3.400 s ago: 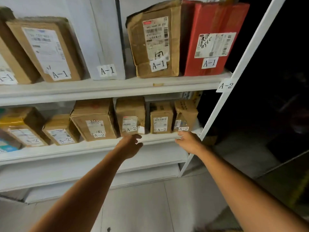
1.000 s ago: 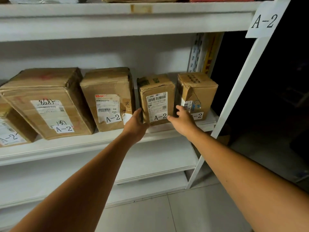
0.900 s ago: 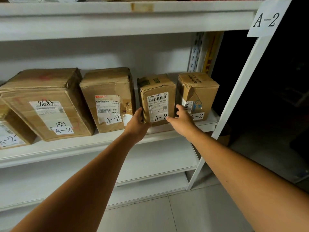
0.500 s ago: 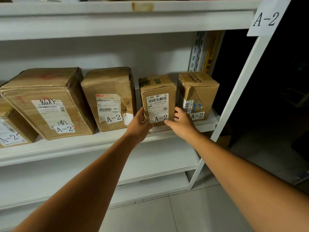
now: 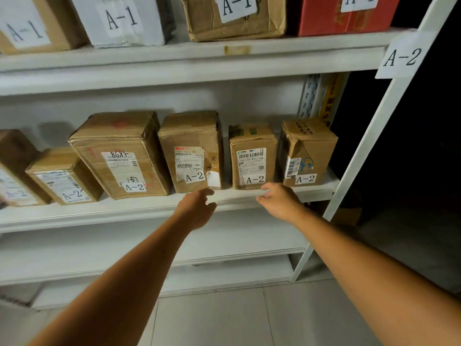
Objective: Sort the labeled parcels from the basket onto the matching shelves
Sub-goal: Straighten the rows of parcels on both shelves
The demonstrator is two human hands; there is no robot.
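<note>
A small brown parcel (image 5: 253,156) labelled A-2 stands upright on the white A-2 shelf (image 5: 149,208), between a taller A-2 box (image 5: 192,151) and another small A-2 box (image 5: 308,151). My left hand (image 5: 197,208) hovers in front of the shelf edge below the taller box, fingers loosely apart, holding nothing. My right hand (image 5: 279,202) is just below the small parcel's front, fingers curled but empty. Neither hand touches a parcel. The basket is out of view.
More A-2 boxes (image 5: 119,156) line the shelf to the left. Above, the A-1 shelf (image 5: 199,58) carries brown, white and red (image 5: 346,16) parcels. A white upright post (image 5: 369,136) with an A-2 tag (image 5: 401,57) stands at right. Lower shelves and tiled floor lie below.
Both hands let go of the small A-2 parcel and pulled back toward me, below the shelf edge. The parcel stays on the shelf. The camera tilted up slightly.
</note>
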